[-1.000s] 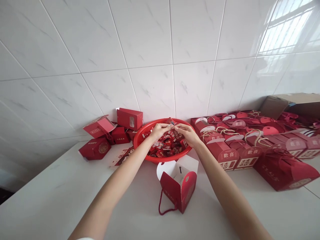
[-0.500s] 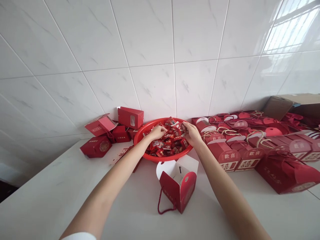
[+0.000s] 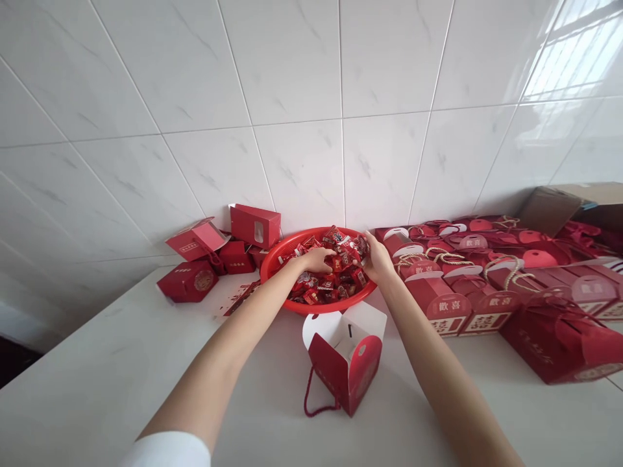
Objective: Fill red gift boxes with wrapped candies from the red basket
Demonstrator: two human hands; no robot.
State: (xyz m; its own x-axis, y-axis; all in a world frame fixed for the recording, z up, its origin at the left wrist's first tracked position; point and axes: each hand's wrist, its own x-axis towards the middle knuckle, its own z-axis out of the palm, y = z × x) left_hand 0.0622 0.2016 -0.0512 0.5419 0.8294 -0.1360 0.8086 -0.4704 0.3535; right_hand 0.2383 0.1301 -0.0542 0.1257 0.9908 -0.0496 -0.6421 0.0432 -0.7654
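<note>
A: What do we see changing?

B: Our 2 hands part. 1 second ago our fingertips meet above the back of the basket; now our left hand (image 3: 318,260) is over the middle of the red basket (image 3: 311,309) and our right hand (image 3: 379,261) is at its right side — with sweets showing between them.

A: Are we holding anything?

B: We can't tell. Our left fingers curl down among the wrapped sweets (image 3: 326,285), and our right fingers bend at the pile's edge, but whatever they may grip is hidden.

A: And the open box (image 3: 331,371)?

B: It keeps its place on the worktop (image 3: 97,383), just in front of the basket, flaps up, red cord (image 3: 306,389) hanging to its left. Neither hand touches it.

A: So what does the change mean for our work?

B: We judge that our attention is on the sweets — spread across them, rather than on 1 piece.
</note>
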